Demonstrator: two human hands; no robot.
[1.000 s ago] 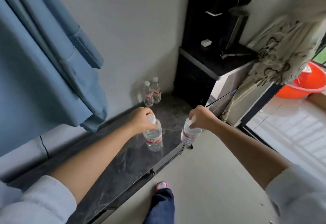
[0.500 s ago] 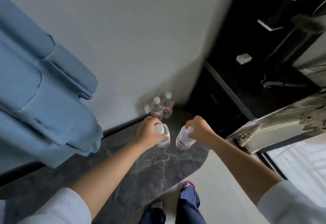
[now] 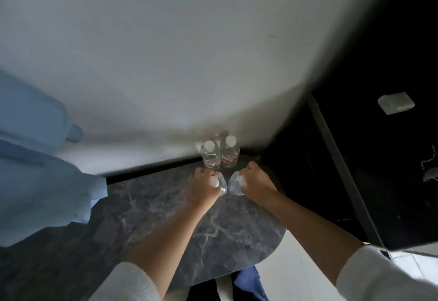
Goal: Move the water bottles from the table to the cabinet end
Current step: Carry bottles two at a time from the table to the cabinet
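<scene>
— Both hands have carried their bottles forward along the marble, and now they sit just short of the two bottles already parked at the wall. The left hand (image 3: 205, 185) has its grip wrapped round the neck of the left bottle (image 3: 220, 184), cap showing past the knuckles; the right hand (image 3: 254, 184) is clamped the same way on the right bottle (image 3: 234, 185).

— Are they down on the worktop (image 3: 213, 234) yet?

— I can't tell; seen from straight above, the bases are hidden under the shoulders. The carried pair is close together, almost touching.

— So what could go wrong?

— The standing pair (image 3: 220, 156) is just beyond the knuckles, upright against the wall (image 3: 189, 63). Push any farther and the fingers or the carried bottles will likely nudge them over; they look light and narrow-footed.

— And on the right?

— The dark cabinet (image 3: 355, 158) is near the right wrist, so a wide release could clip it. Letting go with a bottle tilted would tip it into its neighbour, I'd judge.
</scene>
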